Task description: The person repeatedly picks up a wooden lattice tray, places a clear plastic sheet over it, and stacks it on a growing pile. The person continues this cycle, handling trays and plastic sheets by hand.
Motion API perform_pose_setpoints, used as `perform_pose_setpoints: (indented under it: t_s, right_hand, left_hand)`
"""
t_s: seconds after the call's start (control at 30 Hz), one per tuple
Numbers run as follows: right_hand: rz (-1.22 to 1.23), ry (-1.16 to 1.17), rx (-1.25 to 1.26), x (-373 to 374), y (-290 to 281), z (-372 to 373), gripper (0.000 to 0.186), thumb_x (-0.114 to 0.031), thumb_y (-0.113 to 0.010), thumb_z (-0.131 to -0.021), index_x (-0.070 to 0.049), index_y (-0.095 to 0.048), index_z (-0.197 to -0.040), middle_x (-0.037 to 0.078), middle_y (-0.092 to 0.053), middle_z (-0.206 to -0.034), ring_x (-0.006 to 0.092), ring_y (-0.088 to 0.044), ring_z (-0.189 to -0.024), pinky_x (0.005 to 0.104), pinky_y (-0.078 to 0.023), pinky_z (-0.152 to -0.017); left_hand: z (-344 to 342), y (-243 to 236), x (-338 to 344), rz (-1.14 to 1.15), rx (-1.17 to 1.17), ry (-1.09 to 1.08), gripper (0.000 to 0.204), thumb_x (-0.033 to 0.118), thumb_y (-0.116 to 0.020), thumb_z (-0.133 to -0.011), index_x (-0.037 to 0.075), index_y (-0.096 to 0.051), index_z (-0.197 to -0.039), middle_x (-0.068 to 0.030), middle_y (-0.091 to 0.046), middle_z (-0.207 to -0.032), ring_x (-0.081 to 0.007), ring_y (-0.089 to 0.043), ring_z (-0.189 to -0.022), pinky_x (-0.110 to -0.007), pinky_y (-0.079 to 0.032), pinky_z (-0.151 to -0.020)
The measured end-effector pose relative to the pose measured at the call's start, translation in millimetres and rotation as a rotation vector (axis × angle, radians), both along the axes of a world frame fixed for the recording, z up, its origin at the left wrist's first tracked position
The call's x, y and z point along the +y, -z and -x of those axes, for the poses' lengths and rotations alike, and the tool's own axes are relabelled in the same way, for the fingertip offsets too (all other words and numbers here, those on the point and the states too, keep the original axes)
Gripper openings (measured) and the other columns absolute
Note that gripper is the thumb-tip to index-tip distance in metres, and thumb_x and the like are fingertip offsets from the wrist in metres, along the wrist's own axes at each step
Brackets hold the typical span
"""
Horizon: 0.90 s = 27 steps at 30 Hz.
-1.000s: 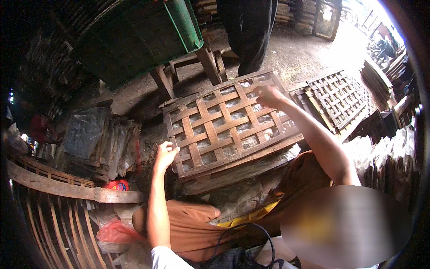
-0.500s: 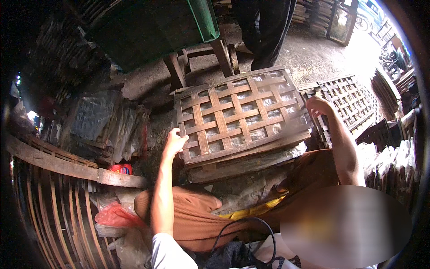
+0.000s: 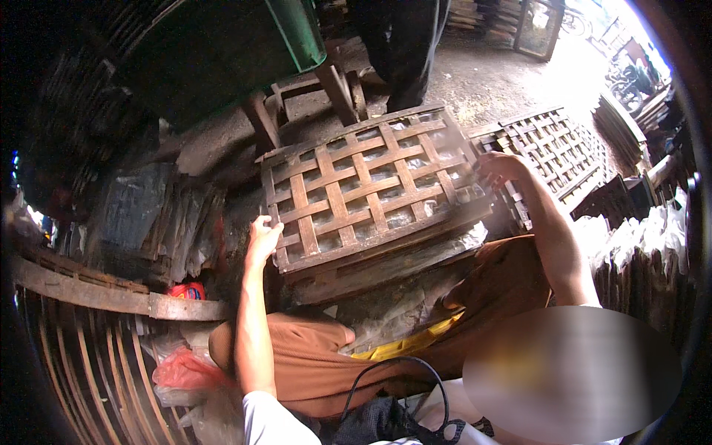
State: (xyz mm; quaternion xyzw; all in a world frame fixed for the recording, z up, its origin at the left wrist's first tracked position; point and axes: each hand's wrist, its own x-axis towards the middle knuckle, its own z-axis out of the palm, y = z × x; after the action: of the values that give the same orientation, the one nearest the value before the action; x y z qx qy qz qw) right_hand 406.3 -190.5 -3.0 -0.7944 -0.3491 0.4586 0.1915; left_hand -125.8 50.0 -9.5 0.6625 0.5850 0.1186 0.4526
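A wooden lattice frame (image 3: 352,216) of woven flat slats lies in front of me, with clear plastic showing through its gaps. It rests on top of a low stack (image 3: 337,285) with plastic along its side. At its left edge is my left hand (image 3: 263,236), fingers bent and closed on the rim. My right hand (image 3: 504,168) is at the right edge, its fingers spread and reaching down over the rim. That right end of the frame is blurred, and some fingertips are hard to see.
Another dark lattice frame (image 3: 556,152) lies at the right. A green board (image 3: 222,59) on wooden legs stands beyond, near a person's dark trousers (image 3: 406,44). Plastic-wrapped stacks (image 3: 148,215) are on the left; thin upright sheets (image 3: 645,259) stand on the right. A slatted wooden rack (image 3: 104,285) is near left.
The whole view has shifted, so the scene sits further left in the picture. My right hand's fingers have spread out more at the frame's edge. My left hand stays at the left rim.
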Motion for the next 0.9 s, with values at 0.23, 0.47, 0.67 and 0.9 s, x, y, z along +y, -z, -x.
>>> perform_pose_setpoints:
  t_s: [0.23,0.47,0.67,0.9]
  right_hand:
    - [-0.284,0.082,0.309,-13,90,-100,0.057,-0.008,-0.062,-0.077,-0.007,-0.043,-0.130,0.008,-0.063,-0.078,0.0178,-0.059,-0.066,0.0301,-0.047,-0.053]
    - [0.109,-0.071,-0.043,14,46,-59,0.074,-0.037,-0.063,-0.076,-0.018,-0.031,-0.139,0.005,-0.057,-0.097,0.0206,-0.061,-0.076,0.0357,-0.048,-0.055]
    - [0.083,-0.032,-0.108,0,38,-78,0.068,-0.040,-0.062,-0.079,-0.021,-0.032,-0.137,0.006,-0.056,-0.108,0.0230,-0.059,-0.080,0.0427,-0.047,-0.062]
    - [-0.018,-0.101,0.003,-26,4,-53,0.055,-0.035,-0.059,-0.080,-0.016,-0.039,-0.128,0.009,-0.055,-0.110,0.0230,-0.059,-0.084,0.0407,-0.049,-0.069]
  left_hand:
    - [0,9,5,-0.226,0.149,0.221,0.080,0.039,-0.069,-0.076,-0.004,-0.034,-0.134,-0.0240,-0.036,-0.139,-0.0309,-0.035,-0.130,-0.038,-0.030,-0.107]
    - [49,-100,-45,-0.638,-0.358,-0.089,0.057,0.027,-0.068,-0.081,0.004,-0.044,-0.127,-0.0184,-0.053,-0.121,-0.0265,-0.053,-0.110,-0.038,-0.043,-0.093]
    - [226,-30,-84,-0.843,-0.101,-0.600,0.021,0.006,-0.058,-0.084,0.000,-0.056,-0.104,-0.0103,-0.063,-0.090,-0.0194,-0.062,-0.085,-0.032,-0.048,-0.079]
    - [465,154,-229,-0.360,0.931,-0.465,0.060,0.016,-0.064,-0.074,0.005,-0.044,-0.129,-0.0242,-0.053,-0.120,-0.0407,-0.047,-0.113,-0.044,-0.035,-0.099]
